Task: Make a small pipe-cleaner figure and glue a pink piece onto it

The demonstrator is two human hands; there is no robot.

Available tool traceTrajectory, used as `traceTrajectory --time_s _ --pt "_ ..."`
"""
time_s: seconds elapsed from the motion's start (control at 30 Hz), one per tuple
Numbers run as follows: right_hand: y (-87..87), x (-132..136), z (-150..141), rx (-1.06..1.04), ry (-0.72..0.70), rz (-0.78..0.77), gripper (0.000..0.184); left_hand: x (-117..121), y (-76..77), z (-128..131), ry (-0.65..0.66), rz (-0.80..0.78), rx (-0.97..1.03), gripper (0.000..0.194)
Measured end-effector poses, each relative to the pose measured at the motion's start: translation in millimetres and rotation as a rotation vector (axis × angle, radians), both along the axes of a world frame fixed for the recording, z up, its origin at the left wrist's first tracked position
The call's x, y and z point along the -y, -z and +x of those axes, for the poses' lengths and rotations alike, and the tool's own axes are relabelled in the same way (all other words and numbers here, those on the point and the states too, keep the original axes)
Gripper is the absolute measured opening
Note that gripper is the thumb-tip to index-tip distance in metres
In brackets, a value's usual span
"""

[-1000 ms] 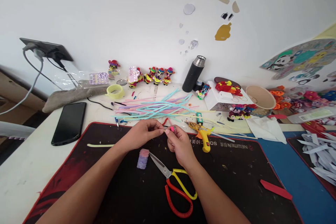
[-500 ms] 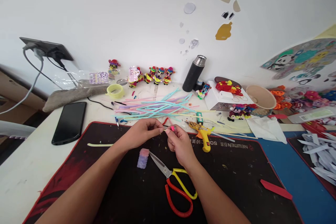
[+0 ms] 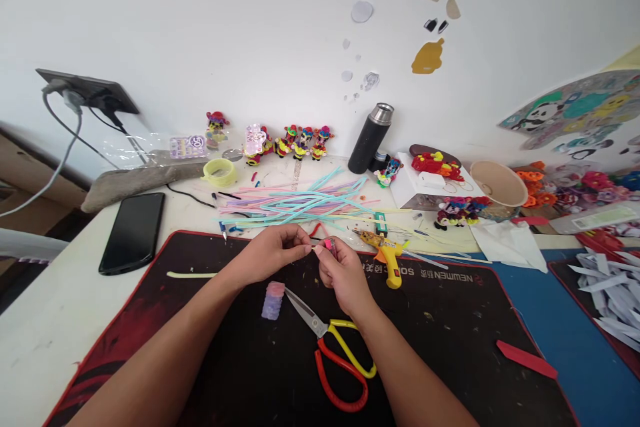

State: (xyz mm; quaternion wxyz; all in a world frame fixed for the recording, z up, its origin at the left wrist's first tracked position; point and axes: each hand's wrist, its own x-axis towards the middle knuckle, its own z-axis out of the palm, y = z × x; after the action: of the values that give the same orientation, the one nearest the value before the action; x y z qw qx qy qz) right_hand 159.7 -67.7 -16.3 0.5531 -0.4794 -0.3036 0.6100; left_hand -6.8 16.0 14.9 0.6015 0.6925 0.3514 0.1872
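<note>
My left hand and my right hand meet above the dark mat, fingertips almost touching. Both are closed in a pinch around a thin pale yellow piece, mostly hidden by the fingers. In the curled fingers of my right hand a small bright pink piece shows. Left of my left wrist a pale yellow pipe cleaner lies on the mat; its other end is hidden behind my forearm. Scissors with one red and one yellow handle rest below my hands, beside a ribbed pink and purple block.
Pastel pipe cleaners are heaped behind my hands. A yellow glue gun lies to the right. Farther back stand a black thermos and several small figures. A phone is at left, a red strip at right.
My hands keep their pinch at nearly the same spot, with only slight finger movement. The view has shifted very slightly; nothing on the table has moved.
</note>
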Motion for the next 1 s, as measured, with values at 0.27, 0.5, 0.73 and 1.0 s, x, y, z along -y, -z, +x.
traceTrajectory --time_s 0.27,0.5,0.73,1.0 --pt "3.7 0.2 0.0 0.016 0.010 0.011 0.040 -0.8 4.1 -1.5 -0.007 0.016 -0.017 0.023" --pt "5.1 0.5 0.9 0.020 0.051 0.004 0.041 3.1 2.0 1.5 0.036 0.194 -0.146 0.017" --pt "4.4 -0.3 0.4 0.012 0.059 0.002 0.041 3.3 4.9 4.2 0.070 0.430 -0.277 0.012" --pt "1.4 -0.1 0.2 -0.012 0.052 0.008 0.043 4.5 10.7 4.3 0.146 0.565 -0.400 0.012"
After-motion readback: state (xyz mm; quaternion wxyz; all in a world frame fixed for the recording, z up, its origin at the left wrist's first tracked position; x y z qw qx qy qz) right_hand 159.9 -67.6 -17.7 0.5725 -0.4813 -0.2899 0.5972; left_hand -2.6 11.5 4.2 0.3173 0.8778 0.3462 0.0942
